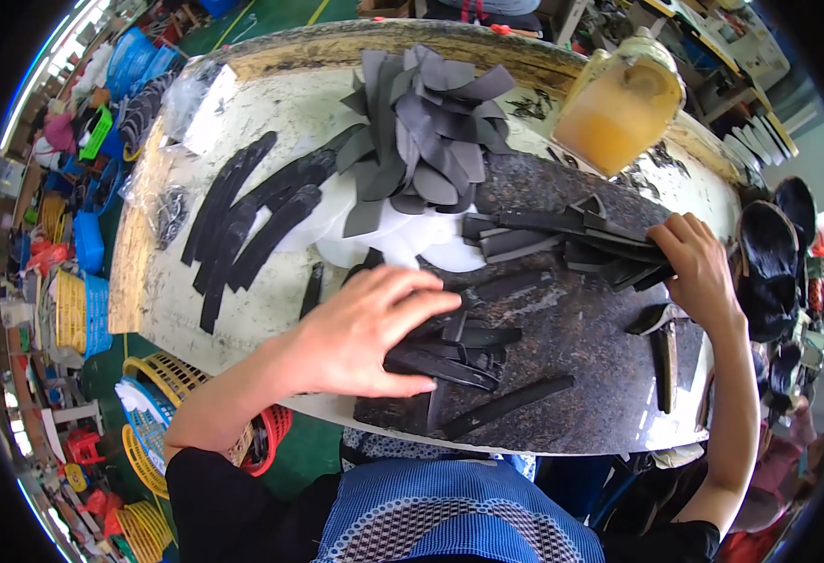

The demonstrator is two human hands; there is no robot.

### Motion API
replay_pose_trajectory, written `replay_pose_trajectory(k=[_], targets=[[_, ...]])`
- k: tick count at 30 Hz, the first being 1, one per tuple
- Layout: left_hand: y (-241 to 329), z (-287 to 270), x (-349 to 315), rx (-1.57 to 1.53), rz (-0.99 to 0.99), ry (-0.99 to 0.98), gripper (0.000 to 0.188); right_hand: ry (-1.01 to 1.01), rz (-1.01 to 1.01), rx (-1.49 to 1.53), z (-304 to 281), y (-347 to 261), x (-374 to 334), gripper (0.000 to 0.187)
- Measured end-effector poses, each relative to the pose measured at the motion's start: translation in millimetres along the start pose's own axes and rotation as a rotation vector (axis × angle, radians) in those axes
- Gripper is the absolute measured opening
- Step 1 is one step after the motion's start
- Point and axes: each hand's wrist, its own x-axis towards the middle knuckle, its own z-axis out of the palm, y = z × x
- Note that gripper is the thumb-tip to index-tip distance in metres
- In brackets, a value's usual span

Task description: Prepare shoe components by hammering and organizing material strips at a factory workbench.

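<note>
Touching black strips [562, 221]: right hand [698, 258], near hammer [666, 366].

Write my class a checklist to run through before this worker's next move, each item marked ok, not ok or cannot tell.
1. Right hand in contact with the strip bundle: ok, fingers at its right end.
2. Firmness of that hold: cannot tell.
3. Left hand free: ok, thumb and fingers spread apart, nothing held between them.
4. Dark slab free of loose strips: not ok, several lie near the left hand.
5. Hammer clear of the bundle: ok, it lies apart, beside the right forearm.
6. Container of yellowish contents clear of both hands: ok, towards the table's far side.
</note>
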Motion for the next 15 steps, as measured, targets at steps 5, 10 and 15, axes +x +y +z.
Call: replay_pose_trajectory(k=[5, 10, 15], targets=[[-10.6, 9.0, 86.0, 0.062, 0.076, 0.333, 0.034, -0.041, 0.069, 0.021, 8.4, -1.7, -25.3, 0.071], [-35.8, 17.7, 149.0, 0.356, 0.061, 0.273, 0.015, -0.039, 0.129, 0.056, -9.3, -14.5, -30.8, 0.074], [-10.4, -49.9, 108.0, 0.456, 0.131, 0.515, 0.008, 0.249, 0.139, 0.321, -41.4, -52.4, -39.1, 0.051]])
